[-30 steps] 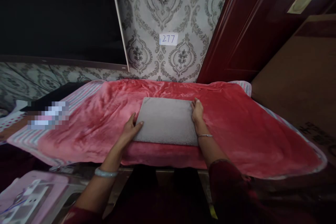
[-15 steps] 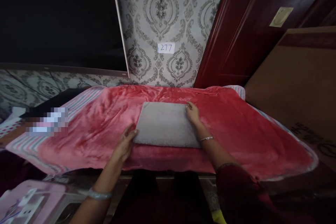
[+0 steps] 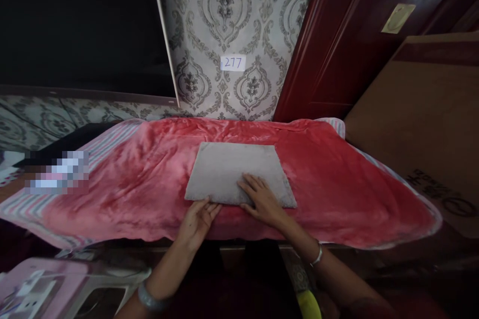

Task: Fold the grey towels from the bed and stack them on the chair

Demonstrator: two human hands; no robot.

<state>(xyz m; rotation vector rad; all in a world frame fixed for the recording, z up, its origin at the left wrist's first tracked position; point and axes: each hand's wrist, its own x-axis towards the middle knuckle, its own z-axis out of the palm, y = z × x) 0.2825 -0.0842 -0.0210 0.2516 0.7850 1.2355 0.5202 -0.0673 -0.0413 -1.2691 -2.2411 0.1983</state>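
A flat, rectangular grey mat (image 3: 220, 167) with a short plush surface lies on the pink-red blanket (image 3: 329, 189), near the blanket's front edge. My left hand (image 3: 198, 219) is at the mat's near edge, left of the middle, palm partly turned up and fingers apart; its fingertips touch that edge or come very close to it. My right hand (image 3: 264, 202) rests on the near part of the mat with the fingers spread and the thumb by the front edge. Neither hand is closed around the mat.
A large dark screen (image 3: 82, 30) hangs on the patterned wall at the left. A cardboard box (image 3: 422, 109) stands at the right by the dark red door (image 3: 337, 50). Low at the left are a pink container (image 3: 60, 274) and a stool-like frame (image 3: 123, 279).
My right hand has left the mat's far right corner and come down onto its near part. My left hand has moved from the left side to the near edge. The view has shifted slightly.
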